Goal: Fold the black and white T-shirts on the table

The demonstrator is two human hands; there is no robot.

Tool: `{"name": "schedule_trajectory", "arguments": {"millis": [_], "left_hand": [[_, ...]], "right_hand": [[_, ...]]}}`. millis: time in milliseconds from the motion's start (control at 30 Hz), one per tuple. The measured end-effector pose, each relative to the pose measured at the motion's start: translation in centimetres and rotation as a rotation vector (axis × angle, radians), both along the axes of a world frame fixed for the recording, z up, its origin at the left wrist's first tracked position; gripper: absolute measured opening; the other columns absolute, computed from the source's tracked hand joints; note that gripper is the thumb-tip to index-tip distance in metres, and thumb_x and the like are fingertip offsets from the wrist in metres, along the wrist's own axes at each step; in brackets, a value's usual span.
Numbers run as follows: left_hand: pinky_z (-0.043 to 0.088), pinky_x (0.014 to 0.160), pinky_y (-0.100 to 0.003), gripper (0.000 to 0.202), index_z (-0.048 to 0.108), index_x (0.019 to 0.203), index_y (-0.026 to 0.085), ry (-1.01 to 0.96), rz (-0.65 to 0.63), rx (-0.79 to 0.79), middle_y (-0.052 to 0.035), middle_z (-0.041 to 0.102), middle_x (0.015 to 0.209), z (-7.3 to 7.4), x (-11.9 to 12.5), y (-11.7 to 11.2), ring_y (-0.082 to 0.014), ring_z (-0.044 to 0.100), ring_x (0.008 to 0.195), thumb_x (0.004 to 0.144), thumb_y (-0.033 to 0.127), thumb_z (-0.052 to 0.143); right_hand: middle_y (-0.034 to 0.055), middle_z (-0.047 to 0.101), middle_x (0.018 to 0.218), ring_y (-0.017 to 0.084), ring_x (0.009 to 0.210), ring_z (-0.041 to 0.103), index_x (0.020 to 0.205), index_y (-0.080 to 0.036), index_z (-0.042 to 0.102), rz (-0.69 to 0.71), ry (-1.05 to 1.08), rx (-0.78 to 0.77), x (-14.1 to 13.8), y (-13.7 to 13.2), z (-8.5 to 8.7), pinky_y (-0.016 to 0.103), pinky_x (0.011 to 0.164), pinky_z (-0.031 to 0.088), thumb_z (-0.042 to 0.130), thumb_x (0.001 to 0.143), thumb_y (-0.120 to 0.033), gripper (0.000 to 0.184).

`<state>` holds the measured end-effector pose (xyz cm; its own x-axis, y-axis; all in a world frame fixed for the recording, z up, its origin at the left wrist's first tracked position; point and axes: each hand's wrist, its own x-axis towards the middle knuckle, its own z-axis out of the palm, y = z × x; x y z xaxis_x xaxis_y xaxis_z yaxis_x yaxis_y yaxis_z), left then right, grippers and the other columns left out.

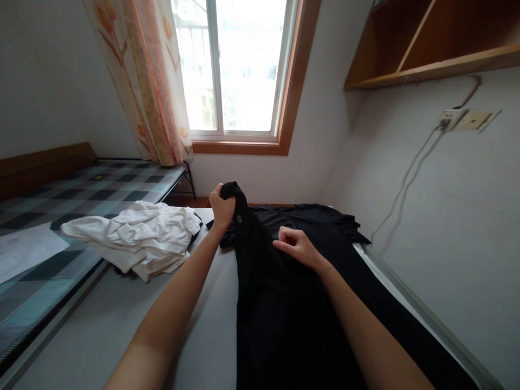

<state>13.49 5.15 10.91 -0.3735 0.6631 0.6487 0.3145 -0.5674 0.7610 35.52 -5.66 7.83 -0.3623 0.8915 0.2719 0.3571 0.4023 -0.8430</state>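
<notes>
A black garment [280, 303] lies along the grey bed surface [122, 325] in front of me. My left hand [222, 207] is closed in a fist around a raised bunch of this black cloth near its far end. My right hand [296, 245] rests on the garment a little nearer to me, fingers curled in a pinch on the fabric. Another black piece of clothing [317, 219] lies spread flat behind it toward the wall.
A crumpled white garment [138, 238] lies to the left across the gap to a second bed with a checked mattress [60, 206]. A window [235, 70] with a floral curtain [150, 81], a wooden shelf [430, 49] and a wall socket [453, 118] with a hanging cable are around.
</notes>
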Motion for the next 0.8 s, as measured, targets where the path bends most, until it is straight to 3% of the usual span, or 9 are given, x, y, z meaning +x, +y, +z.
{"name": "schedule_trajectory", "arguments": {"millis": [167,300,433,533,600,700,800], "left_hand": [[0.026,0.051,-0.021,0.017,0.037,0.058,0.020,0.036,-0.019,0.032,0.0070,0.036,0.054,0.3,0.5,-0.6,-0.0082,0.033,0.053,0.065,0.011,0.050],[0.025,0.052,-0.022,0.018,0.037,0.059,0.020,0.104,0.006,0.020,0.0070,0.034,0.054,0.1,0.9,-0.9,-0.0090,0.033,0.053,0.065,0.010,0.050],[0.026,0.054,-0.023,0.020,0.036,0.062,0.021,0.248,0.022,0.030,0.0065,0.036,0.056,-0.3,1.5,-1.2,-0.0101,0.035,0.054,0.065,0.008,0.051],[0.030,0.058,-0.023,0.020,0.038,0.064,0.021,0.358,0.035,0.043,0.0051,0.041,0.060,-0.4,2.0,-1.4,-0.0117,0.040,0.058,0.066,0.008,0.051],[0.032,0.060,-0.024,0.019,0.039,0.065,0.022,0.397,0.042,0.029,0.0041,0.044,0.063,-0.4,2.2,-1.6,-0.0130,0.044,0.061,0.067,0.008,0.052],[0.033,0.061,-0.024,0.019,0.040,0.066,0.022,0.399,0.044,-0.002,0.0034,0.046,0.064,-0.3,2.4,-1.7,-0.0144,0.047,0.063,0.067,0.009,0.052],[0.033,0.061,-0.024,0.018,0.040,0.067,0.022,0.397,0.051,-0.014,0.0032,0.047,0.064,-0.4,2.5,-1.8,-0.0150,0.048,0.064,0.067,0.010,0.053]], "right_hand": [[0.0056,0.057,0.075,0.019,0.077,0.048,0.057,-0.019,0.058,-0.073,-0.464,0.361,-3.9,-1.7,-0.5,0.039,0.078,0.035,0.055,0.083,-0.060,0.049],[0.0096,0.058,0.080,0.024,0.085,0.049,0.057,-0.019,0.063,-0.219,-0.687,0.355,-5.5,-2.4,-2.0,0.043,0.083,0.031,0.055,0.079,-0.067,0.053],[0.0063,0.059,0.086,0.023,0.089,0.051,0.069,-0.022,0.067,-0.235,-0.596,0.216,-6.2,-2.2,-3.4,0.041,0.082,0.032,0.058,0.082,-0.057,0.039],[0.0027,0.060,0.088,0.020,0.089,0.054,0.077,-0.023,0.067,-0.237,-0.461,0.118,-6.5,-2.0,-3.6,0.038,0.082,0.032,0.061,0.084,-0.039,0.019],[0.0003,0.060,0.082,0.017,0.081,0.057,0.076,-0.022,0.065,-0.240,-0.358,0.052,-6.4,-1.7,-3.6,0.035,0.080,0.034,0.058,0.085,-0.033,0.016],[0.0001,0.060,0.076,0.016,0.074,0.057,0.074,-0.021,0.063,-0.301,-0.310,0.015,-6.0,-1.4,-3.6,0.034,0.077,0.035,0.055,0.087,-0.044,0.027],[0.0026,0.061,0.080,0.020,0.081,0.056,0.076,-0.021,0.064,-0.366,-0.391,0.057,-6.0,-1.5,-3.9,0.037,0.081,0.034,0.056,0.082,-0.059,0.039]]}}
